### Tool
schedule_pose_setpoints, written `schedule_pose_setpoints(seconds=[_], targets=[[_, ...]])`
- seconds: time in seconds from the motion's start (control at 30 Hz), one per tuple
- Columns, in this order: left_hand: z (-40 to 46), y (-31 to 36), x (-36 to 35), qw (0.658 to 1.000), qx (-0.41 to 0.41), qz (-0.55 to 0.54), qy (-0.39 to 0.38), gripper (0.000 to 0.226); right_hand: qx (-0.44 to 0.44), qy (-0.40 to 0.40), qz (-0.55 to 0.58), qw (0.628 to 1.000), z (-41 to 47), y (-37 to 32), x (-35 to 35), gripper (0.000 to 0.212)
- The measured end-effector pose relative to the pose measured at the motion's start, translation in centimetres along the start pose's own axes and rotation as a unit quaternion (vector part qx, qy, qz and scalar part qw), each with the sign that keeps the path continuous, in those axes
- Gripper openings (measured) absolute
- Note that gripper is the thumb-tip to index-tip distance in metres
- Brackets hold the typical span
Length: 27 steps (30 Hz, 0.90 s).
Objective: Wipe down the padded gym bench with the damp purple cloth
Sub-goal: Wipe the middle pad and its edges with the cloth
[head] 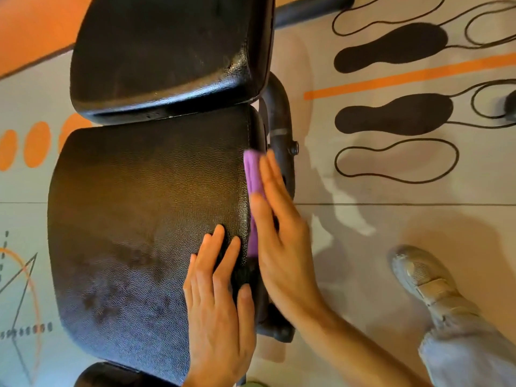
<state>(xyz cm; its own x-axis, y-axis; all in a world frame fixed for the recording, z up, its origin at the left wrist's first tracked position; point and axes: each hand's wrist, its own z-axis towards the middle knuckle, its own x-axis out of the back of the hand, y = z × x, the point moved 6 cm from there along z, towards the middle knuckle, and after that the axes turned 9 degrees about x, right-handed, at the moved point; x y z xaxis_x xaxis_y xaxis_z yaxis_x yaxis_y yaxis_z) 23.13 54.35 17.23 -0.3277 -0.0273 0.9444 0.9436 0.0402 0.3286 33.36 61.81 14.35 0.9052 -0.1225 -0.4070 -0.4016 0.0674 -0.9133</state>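
The padded gym bench has a black textured seat pad (145,219) in the middle and a black back pad (167,51) above it. A folded purple cloth (252,177) lies against the seat pad's right side edge. My right hand (282,233) presses the cloth flat against that edge with straight fingers, covering most of it. My left hand (220,303) rests flat on the pad's top near its right edge, fingers straight. The pad surface looks damp and streaked at the lower left.
The bench's dark metal frame tube (279,129) runs beside the pad on the right. The floor (391,219) is grey with orange stripes and black footprint markings. My shoe (424,280) and grey trouser leg stand at the lower right. Another black pad (111,377) shows at the bottom.
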Motion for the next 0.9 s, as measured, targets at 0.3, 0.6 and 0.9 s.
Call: schedule_pose_setpoints(seconds=[0.3, 0.6, 0.9], targets=[[-0.1, 0.3, -0.1, 1.000, 0.012, 0.007, -0.012, 0.052, -0.045, -0.018, -0.015, 0.999, 4.4, 1.9, 0.1, 0.042], [-0.2, 0.2, -0.2, 1.000, -0.003, 0.000, 0.000, 0.048, -0.017, -0.035, -0.080, 0.996, 7.7, 2.3, 0.8, 0.046], [-0.2, 0.0, -0.2, 1.000, -0.003, -0.005, -0.001, 0.048, 0.010, -0.053, -0.102, 0.993, 7.4, 1.4, 1.1, 0.044]])
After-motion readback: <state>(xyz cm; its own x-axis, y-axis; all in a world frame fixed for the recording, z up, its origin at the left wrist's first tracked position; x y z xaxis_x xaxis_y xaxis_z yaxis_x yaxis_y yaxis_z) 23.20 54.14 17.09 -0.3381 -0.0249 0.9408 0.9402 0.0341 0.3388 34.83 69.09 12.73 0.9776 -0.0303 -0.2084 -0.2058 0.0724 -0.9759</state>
